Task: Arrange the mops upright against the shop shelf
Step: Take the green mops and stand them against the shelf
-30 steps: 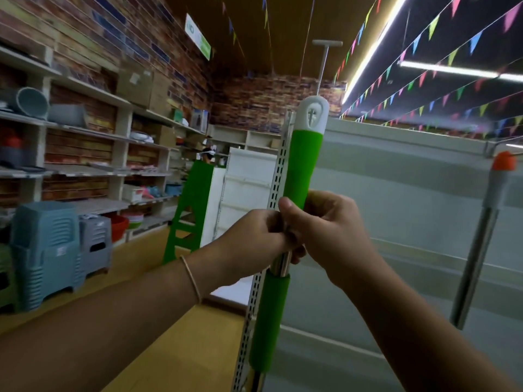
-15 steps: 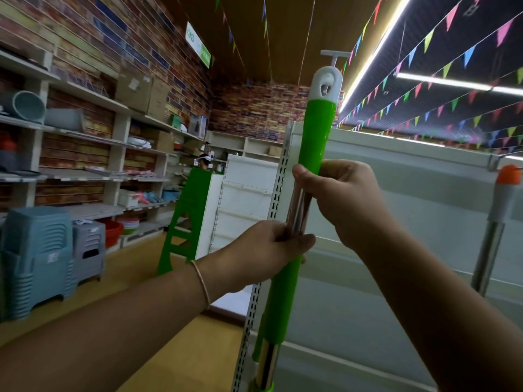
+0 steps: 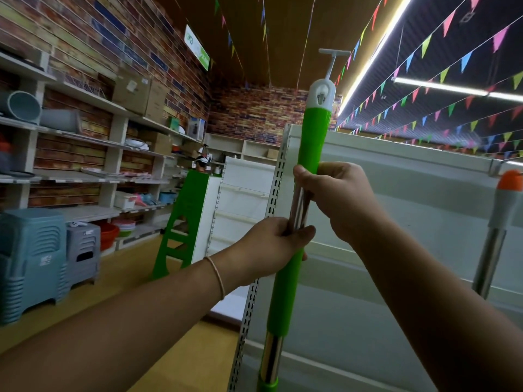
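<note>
The green mop handle (image 3: 312,140) stands almost upright, just in front of the perforated post (image 3: 273,188) of the white shop shelf (image 3: 396,199). Its white cap carries no writing that I can read. The right hand (image 3: 339,199) grips the handle at the lower end of the upper green sleeve, fingers curled around it. The left hand (image 3: 271,247) holds it lower, at the top of the second green sleeve, with the thumb across the front; bare metal shows between the two hands. A second mop handle (image 3: 498,230) with an orange top stands at the right, perhaps leaning on the shelf. The green sign (image 3: 196,48) on the brick wall is too blurred to read.
</note>
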Available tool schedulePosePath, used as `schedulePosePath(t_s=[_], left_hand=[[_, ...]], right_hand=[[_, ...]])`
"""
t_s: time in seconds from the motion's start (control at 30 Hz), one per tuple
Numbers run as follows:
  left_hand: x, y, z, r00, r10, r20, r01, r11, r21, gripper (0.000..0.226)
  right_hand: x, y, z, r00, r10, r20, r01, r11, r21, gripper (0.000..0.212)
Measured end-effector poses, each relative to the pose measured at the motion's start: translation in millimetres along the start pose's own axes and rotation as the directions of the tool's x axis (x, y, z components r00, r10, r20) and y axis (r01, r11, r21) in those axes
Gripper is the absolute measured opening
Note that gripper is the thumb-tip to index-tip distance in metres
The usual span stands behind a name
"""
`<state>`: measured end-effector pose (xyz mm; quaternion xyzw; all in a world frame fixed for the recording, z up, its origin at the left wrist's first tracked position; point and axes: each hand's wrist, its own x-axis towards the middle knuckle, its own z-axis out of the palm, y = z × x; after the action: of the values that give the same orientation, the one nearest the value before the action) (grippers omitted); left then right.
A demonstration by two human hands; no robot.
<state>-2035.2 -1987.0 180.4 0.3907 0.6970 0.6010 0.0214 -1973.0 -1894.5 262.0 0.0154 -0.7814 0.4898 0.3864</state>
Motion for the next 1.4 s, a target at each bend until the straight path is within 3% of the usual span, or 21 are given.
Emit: schedulePosePath(t_s=[0.23, 0.5, 0.87, 1.13, 1.4], left_hand=[[13, -23, 12, 0.999, -0.035, -0.029, 0.035, 0.999, 0.001, 0.03], [33, -48, 23, 0.99, -0.049, -0.135, 0.031, 0.991, -0.13, 0.036], [78, -78, 52, 0.907, -0.03, -0.42, -0.006, 0.996, -0.085, 0.044], [100, -89, 56, 0.908, -0.028, -0.418, -0.031, 0.99, -0.135, 0.042], [118, -97, 53, 0.934, -0.024, -0.356, -0.036, 0.986, -0.161, 0.04]], right_hand=[[13, 32, 2, 0.999, 0.039, 0.032, -0.04, 0.999, 0.014, 0.024], [38, 61, 9, 0.999, 0.004, 0.053, -0.003, 1.0, -0.003, 0.04], [76, 92, 13, 0.998, -0.006, 0.058, 0.011, 0.997, -0.079, 0.038], [93, 106, 16, 0.999, 0.016, 0.036, -0.013, 0.996, -0.09, 0.037], [108, 118, 24, 0.997, 0.064, -0.031, -0.068, 0.987, -0.145, 0.05]])
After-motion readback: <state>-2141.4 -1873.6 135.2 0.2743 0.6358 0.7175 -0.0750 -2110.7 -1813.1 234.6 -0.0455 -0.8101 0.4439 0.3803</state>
